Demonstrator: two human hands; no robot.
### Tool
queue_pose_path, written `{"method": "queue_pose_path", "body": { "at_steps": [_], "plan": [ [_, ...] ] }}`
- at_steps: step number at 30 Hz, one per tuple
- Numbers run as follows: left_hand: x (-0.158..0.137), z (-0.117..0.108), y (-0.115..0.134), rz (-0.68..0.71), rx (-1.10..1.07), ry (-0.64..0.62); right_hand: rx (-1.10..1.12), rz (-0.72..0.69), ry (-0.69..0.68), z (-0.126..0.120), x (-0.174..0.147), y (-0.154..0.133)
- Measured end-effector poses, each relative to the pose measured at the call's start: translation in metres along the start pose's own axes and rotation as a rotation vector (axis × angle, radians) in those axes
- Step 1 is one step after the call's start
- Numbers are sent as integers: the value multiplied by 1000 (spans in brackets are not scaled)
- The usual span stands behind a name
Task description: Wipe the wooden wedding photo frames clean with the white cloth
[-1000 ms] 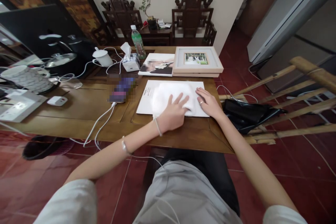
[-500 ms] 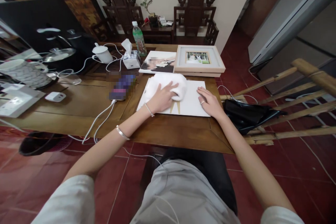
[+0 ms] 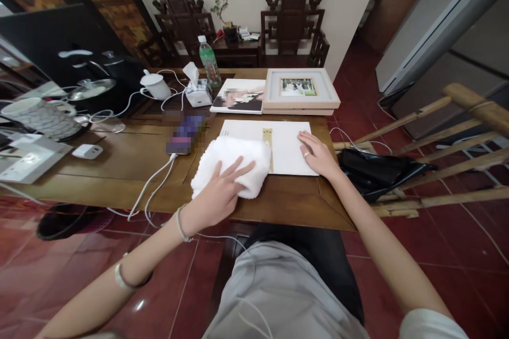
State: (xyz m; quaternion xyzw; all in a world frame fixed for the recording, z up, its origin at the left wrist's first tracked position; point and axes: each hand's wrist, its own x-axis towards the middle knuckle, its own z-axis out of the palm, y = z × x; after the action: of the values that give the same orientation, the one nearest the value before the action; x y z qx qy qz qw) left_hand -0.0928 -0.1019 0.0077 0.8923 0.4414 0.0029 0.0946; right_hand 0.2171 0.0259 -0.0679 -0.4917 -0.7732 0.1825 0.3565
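A folded, fluffy white towel [image 3: 234, 151] lies over the left part of a white board [image 3: 288, 143] and hangs past its near left edge. My left hand [image 3: 220, 185] presses on the towel from above. Some of its fingers are spread across the cloth, while the others curl into a fold at the right. Flat on the board's right edge rests my right hand [image 3: 316, 153], fingers stretched out, a ring on one of them. A tan upright strip [image 3: 267, 135] shows on the board, partly covered by the towel.
Behind the board are a photo print [image 3: 238, 96] and a wooden picture frame [image 3: 302, 103]. To the left lie a phone [image 3: 185, 135] with a white cable, a tissue box [image 3: 199, 92], a green-labelled bottle [image 3: 209, 61] and a lidded cup [image 3: 155, 86]. A bamboo chair [image 3: 449, 137] stands at the right.
My left hand has drawn the towel toward me and to the left, uncovering the board's upper part and the top of the tan strip. My right hand has stayed in place.
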Motion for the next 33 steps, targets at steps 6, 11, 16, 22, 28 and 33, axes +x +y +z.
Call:
{"method": "queue_pose_path", "body": {
  "at_steps": [6,11,16,22,28,33],
  "plan": [
    [51,-7,-43,-92,20,38,-1,7,0,-1,-1,-1],
    [99,-7,-81,-156,28,114,26,9,-15,-2,-1,0],
    [83,-4,-70,-163,44,134,16,5,-13,-1,-1,1],
    [11,-2,-22,-45,17,37,29,2,-10,-1,-1,1],
    [4,-5,-20,-21,21,-14,24,-2,-1,-1,-1,1],
    [53,-4,-48,-78,16,66,12,1,-8,-1,0,0]
  ]
}}
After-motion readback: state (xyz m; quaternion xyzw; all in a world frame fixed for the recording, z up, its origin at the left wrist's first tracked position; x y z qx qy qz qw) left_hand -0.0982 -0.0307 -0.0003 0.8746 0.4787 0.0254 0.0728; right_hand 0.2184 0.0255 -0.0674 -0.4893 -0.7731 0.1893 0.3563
